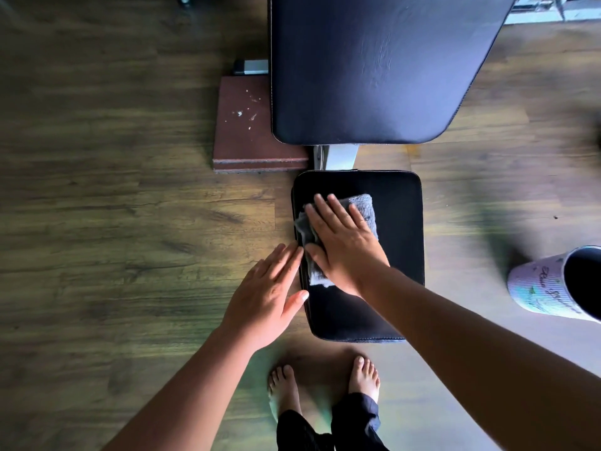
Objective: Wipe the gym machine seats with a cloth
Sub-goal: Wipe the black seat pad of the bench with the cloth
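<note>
Head view: I see right hand [344,242] flat, fingers straight, pressing grey cloth [364,206] onto seat pad [400,239], left side. Left hand [270,294] flat, empty, at seat's left edge. Probably mid-wipe; back pad [374,70] likely still to do.

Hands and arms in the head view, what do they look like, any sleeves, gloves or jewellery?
The left hand and right hand are bare: no gloves, rings or watch show. The left forearm and right forearm are uncovered to the frame's edge, so no sleeves are in view.
</note>
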`<move>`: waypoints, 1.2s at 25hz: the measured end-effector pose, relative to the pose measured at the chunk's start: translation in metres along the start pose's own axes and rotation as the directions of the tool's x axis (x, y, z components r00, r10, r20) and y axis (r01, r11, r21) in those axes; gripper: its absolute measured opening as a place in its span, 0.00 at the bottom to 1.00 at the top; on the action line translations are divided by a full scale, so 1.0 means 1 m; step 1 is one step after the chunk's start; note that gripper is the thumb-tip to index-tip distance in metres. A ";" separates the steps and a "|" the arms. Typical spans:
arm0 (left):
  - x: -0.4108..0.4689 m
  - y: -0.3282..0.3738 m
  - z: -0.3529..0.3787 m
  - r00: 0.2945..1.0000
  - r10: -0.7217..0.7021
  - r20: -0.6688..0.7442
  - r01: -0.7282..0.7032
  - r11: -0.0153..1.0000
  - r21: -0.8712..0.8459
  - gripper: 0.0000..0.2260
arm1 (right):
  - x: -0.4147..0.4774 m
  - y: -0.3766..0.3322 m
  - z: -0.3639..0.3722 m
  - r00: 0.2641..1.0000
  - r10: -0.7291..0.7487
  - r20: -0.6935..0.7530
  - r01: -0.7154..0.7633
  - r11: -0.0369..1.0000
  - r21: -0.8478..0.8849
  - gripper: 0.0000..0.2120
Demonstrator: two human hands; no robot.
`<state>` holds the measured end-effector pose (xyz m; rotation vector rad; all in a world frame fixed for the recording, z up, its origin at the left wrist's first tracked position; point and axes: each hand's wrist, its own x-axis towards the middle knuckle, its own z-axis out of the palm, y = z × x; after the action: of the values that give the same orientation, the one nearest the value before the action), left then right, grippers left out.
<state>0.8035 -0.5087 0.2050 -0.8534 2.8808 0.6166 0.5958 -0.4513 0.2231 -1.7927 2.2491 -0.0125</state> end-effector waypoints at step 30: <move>-0.004 -0.001 0.001 0.999 0.036 -0.010 -0.037 0.999 -0.021 0.32 | -0.126 0.000 0.018 0.982 0.188 0.000 -0.188 0.982 -0.014 0.34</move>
<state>0.8072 -0.5071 0.2045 -0.8107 2.9099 0.6500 0.6248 -0.3279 0.2303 -1.5785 2.4130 0.0407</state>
